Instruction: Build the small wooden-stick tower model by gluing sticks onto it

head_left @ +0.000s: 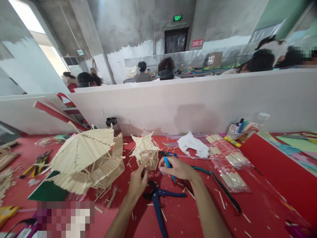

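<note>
1. The small model (pixel 146 153) stands on the red bench (pixel 185 218); the left hand's (pixel 138 180) fingertips overlap its near side in view, loosely bent (I cannot tell whether they touch or pinch anything).
2. The right hand's (pixel 180 169) fingers are closed around a blue pen (pixel 166 161), tilted, just right of the small model.
3. A cutter (pixel 158 211) lies on the near side, below the left fingertips.
4. The large model (pixel 84 152) stands farther left.

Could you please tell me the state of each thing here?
Blue tool: held in right hand
Small stick model: standing, left hand at it
Blue cutter: lying, handles spread
Large stick model: standing, roofed
Stick bundles: wrapped in clear plastic
White wad: crumpled
Pen cup: holding pens
Exit sign: lit
</note>
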Demonstrator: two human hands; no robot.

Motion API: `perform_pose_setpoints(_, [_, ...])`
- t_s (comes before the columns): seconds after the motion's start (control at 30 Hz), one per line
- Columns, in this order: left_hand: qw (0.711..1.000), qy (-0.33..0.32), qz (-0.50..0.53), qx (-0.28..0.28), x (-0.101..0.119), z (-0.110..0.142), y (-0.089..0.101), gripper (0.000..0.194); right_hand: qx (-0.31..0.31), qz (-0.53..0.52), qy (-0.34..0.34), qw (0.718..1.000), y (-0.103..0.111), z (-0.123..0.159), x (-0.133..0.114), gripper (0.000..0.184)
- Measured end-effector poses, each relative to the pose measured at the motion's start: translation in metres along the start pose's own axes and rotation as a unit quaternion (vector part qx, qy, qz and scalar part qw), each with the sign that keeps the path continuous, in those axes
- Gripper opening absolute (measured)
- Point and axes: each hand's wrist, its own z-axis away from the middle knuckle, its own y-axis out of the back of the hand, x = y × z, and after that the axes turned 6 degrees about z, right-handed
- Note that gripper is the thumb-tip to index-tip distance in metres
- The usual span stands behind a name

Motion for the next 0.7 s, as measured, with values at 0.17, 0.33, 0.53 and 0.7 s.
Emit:
perform_pose_setpoints(0.17, [0.996, -0.044, 0.044, -0.065, 0.008, 0.007, 0.003, 0.032, -0.038, -0.084, 0.026, 0.995, -0.002, 0.003, -0.006, 0.023])
perform_pose_setpoints(0.33, [0.989, 0.005, 0.113, -0.099, 0.018, 0.011, -0.011, 0.033, -0.069, -0.110, 0.054, 0.990, -0.013, -0.003, -0.013, 0.017])
perform_pose_setpoints(0.53, [0.991, -0.010, 0.101, -0.087, 0.017, 0.013, -0.011, 0.037, -0.069, -0.142, 0.059, 0.986, -0.018, -0.009, -0.008, 0.023])
perform_pose_setpoints(0.7, [0.993, -0.052, 0.053, -0.087, 0.009, 0.012, -0.004, 0.038, 0.074, -0.244, 0.078, 0.964, -0.011, -0.009, 0.007, 0.031])
